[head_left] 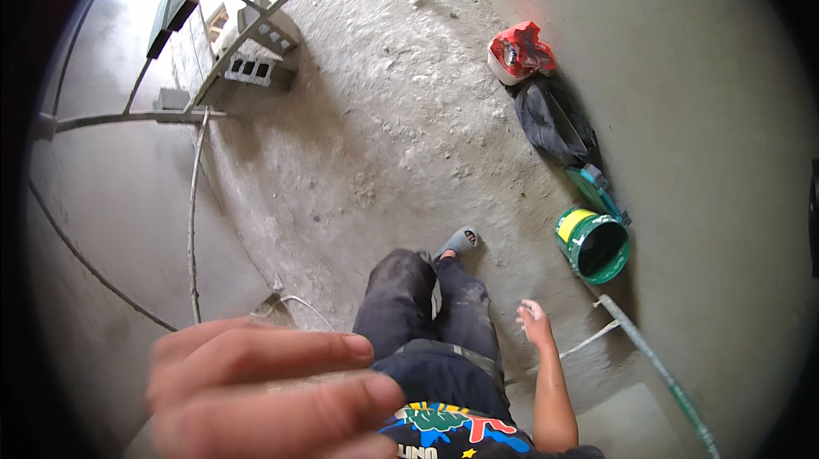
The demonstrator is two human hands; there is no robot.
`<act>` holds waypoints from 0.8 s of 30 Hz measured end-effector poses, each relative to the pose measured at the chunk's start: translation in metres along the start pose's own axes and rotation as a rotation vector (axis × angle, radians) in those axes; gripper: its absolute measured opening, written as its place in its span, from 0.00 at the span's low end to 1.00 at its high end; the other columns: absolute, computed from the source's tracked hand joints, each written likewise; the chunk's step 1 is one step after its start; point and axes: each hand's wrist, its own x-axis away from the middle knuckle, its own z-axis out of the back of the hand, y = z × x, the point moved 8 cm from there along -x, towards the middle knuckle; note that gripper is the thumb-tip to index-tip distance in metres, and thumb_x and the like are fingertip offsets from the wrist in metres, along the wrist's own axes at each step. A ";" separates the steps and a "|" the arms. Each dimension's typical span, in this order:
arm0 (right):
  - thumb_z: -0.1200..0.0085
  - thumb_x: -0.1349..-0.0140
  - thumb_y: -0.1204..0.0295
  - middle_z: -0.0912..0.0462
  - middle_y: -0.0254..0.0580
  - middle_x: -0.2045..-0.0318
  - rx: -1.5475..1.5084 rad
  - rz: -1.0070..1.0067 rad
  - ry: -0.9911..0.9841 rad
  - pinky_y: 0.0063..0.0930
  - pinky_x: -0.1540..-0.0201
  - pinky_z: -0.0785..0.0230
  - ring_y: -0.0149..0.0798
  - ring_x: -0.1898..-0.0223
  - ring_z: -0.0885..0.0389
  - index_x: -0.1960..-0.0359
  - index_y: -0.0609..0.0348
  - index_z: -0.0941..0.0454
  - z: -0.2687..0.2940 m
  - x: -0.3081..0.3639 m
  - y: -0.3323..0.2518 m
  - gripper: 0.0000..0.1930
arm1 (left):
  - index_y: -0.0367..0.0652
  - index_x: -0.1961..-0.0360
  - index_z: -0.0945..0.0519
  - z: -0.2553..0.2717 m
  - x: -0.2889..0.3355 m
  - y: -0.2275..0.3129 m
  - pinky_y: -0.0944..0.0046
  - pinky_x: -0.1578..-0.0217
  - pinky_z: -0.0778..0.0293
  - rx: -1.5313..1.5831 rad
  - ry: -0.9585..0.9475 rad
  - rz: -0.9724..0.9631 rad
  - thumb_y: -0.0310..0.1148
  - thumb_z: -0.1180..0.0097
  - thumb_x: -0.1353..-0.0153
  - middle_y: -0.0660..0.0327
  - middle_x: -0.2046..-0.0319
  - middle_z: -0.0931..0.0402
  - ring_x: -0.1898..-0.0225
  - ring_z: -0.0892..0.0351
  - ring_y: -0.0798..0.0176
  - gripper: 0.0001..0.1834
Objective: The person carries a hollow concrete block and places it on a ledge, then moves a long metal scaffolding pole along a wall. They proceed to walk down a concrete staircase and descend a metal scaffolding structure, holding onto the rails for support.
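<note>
My left hand (269, 386) is raised close to the camera at the lower left, large and slightly blurred. Its fingers stretch to the right, a little apart, and nothing shows in them. Down by my right side hangs my right hand (534, 324), fingers loosely spread, with whitish dust on the fingertips. It touches nothing; a green bucket (600, 247) with a yellow label is the nearest container, against the wall. Beyond the bucket a black bag (550, 122) lies on the ground.
A red plastic bag (522, 51) on a pale container stands along the right wall. Hollow concrete blocks (256, 72) and a metal frame (247, 28) are at the upper left. A greenish pole (657, 365) stands at the lower right. The dusty floor (367, 118) is rough.
</note>
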 end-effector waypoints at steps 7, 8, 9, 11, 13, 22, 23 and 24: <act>0.48 0.31 0.61 0.17 0.42 0.55 -0.023 0.000 0.065 0.27 0.65 0.28 0.33 0.64 0.18 0.39 0.58 0.30 0.046 -0.079 -0.131 0.23 | 0.47 0.64 0.21 0.054 -0.089 -0.076 0.65 0.67 0.21 -0.275 0.078 -0.204 0.32 0.32 0.47 0.59 0.68 0.22 0.66 0.21 0.62 0.11; 0.48 0.31 0.60 0.17 0.42 0.55 -0.006 -0.028 0.058 0.27 0.66 0.28 0.33 0.65 0.18 0.40 0.58 0.29 0.056 -0.086 -0.140 0.22 | 0.46 0.65 0.22 0.064 -0.101 -0.090 0.66 0.67 0.21 -0.327 0.088 -0.201 0.32 0.32 0.47 0.59 0.68 0.23 0.66 0.21 0.62 0.11; 0.48 0.31 0.60 0.17 0.41 0.56 0.004 -0.051 0.049 0.27 0.68 0.28 0.33 0.66 0.18 0.40 0.57 0.29 0.058 -0.092 -0.143 0.21 | 0.46 0.65 0.22 0.075 -0.112 -0.109 0.66 0.67 0.21 -0.396 0.092 -0.190 0.32 0.33 0.47 0.59 0.68 0.23 0.65 0.22 0.62 0.11; 0.48 0.31 0.59 0.17 0.40 0.57 0.011 -0.148 0.033 0.27 0.71 0.28 0.33 0.68 0.18 0.42 0.56 0.28 0.056 -0.110 -0.157 0.21 | 0.44 0.66 0.23 0.092 -0.133 -0.164 0.68 0.68 0.22 -0.583 0.056 -0.108 0.31 0.33 0.46 0.59 0.67 0.24 0.64 0.23 0.63 0.10; 0.47 0.31 0.59 0.16 0.39 0.58 0.030 -0.317 0.037 0.29 0.69 0.27 0.33 0.68 0.18 0.44 0.57 0.26 0.057 -0.099 -0.165 0.20 | 0.43 0.66 0.24 0.094 -0.140 -0.266 0.69 0.68 0.22 -0.500 0.067 0.181 0.31 0.34 0.46 0.59 0.67 0.25 0.63 0.24 0.63 0.10; 0.48 0.31 0.61 0.15 0.39 0.61 0.370 -0.108 -0.013 0.27 0.55 0.28 0.34 0.61 0.18 0.51 0.64 0.20 0.024 -0.198 -0.432 0.17 | 0.43 0.47 0.27 -0.001 -0.090 -0.578 0.56 0.57 0.22 -0.115 -0.342 1.008 0.34 0.39 0.37 0.54 0.57 0.20 0.57 0.17 0.53 0.19; 0.49 0.31 0.61 0.16 0.38 0.61 0.309 -0.154 -0.023 0.27 0.57 0.27 0.33 0.62 0.18 0.49 0.62 0.22 0.021 -0.219 -0.461 0.17 | 0.42 0.47 0.27 -0.004 -0.099 -0.597 0.55 0.54 0.23 -0.107 -0.421 1.041 0.38 0.41 0.36 0.53 0.56 0.20 0.55 0.18 0.51 0.19; 0.49 0.31 0.61 0.16 0.37 0.61 0.246 -0.204 -0.037 0.27 0.60 0.26 0.32 0.63 0.18 0.48 0.61 0.23 0.016 -0.235 -0.487 0.18 | 0.41 0.48 0.26 -0.001 -0.107 -0.618 0.54 0.53 0.24 -0.092 -0.432 1.078 0.39 0.41 0.36 0.52 0.55 0.20 0.53 0.19 0.50 0.19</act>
